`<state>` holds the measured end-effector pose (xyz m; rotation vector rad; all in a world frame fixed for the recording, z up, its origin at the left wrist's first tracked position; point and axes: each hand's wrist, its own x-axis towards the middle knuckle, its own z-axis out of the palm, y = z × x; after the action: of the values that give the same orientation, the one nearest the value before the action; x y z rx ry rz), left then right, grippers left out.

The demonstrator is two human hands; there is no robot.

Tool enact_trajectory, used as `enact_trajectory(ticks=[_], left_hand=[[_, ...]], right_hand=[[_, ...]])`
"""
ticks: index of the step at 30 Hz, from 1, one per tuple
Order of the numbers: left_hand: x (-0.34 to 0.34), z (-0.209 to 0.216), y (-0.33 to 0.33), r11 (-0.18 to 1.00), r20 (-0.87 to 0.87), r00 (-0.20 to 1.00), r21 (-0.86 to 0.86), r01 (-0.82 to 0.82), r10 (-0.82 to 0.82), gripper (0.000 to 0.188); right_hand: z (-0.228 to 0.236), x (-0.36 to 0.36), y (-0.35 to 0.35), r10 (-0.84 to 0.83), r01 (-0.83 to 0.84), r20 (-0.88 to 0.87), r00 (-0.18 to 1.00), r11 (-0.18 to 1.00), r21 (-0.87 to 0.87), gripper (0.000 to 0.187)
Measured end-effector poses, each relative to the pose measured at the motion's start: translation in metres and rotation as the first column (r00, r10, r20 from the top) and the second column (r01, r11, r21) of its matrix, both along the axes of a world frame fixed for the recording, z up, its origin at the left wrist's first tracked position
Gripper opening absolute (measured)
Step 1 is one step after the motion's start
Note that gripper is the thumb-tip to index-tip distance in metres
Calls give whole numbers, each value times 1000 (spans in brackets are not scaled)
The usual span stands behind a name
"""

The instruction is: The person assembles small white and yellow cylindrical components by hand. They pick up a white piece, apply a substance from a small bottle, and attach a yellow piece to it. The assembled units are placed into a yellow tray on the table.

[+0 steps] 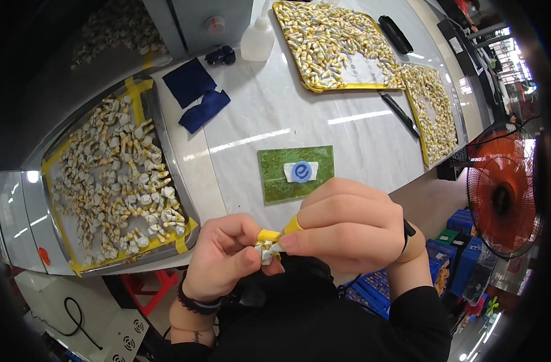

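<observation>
My left hand (218, 256) pinches a small white-and-yellow molded piece (266, 252) between thumb and fingers, low in front of my chest. My right hand (354, 226) closes on the same piece from the other side, its thumb and index finger meeting it. Yellow wraps show at fingertips of both hands. Just beyond the hands lies a green rectangular mat (296, 190), with a round blue-and-white pad (301, 172) on a white patch at its middle. My fingers cover part of the piece, so its full shape is hidden.
At left a yellow-taped tray (188, 235) holds many white-and-yellow pieces. Two more trays (342, 88) (415, 130) of small pieces lie far right. Dark blue cloths (190, 82), a white squeeze bottle (257, 41) and a black-handled knife (399, 114) rest on the table. An orange fan (501, 196) stands right.
</observation>
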<state>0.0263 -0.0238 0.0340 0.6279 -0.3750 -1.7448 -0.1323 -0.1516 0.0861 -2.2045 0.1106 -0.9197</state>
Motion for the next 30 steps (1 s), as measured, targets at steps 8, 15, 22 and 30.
enact_trajectory(ticks=[8,15,22,30], left_hand=[[1,-2,-3,985,-193,967,18,172,-166,30],[0,0,-6,980,-245,951,16,200,-190,28],[-10,14,-3,908,441,802,-299,-293,404,30],[-3,5,10,884,416,787,-317,-344,455,33]], right_hand=[[0,5,-3,7,-3,22,1000,981,-195,16],[2,4,-5,13,-7,18,1000,963,-270,16],[14,-12,-5,-216,212,-32,976,971,-113,21],[-12,-37,-19,-426,406,-407,808,903,-141,13]])
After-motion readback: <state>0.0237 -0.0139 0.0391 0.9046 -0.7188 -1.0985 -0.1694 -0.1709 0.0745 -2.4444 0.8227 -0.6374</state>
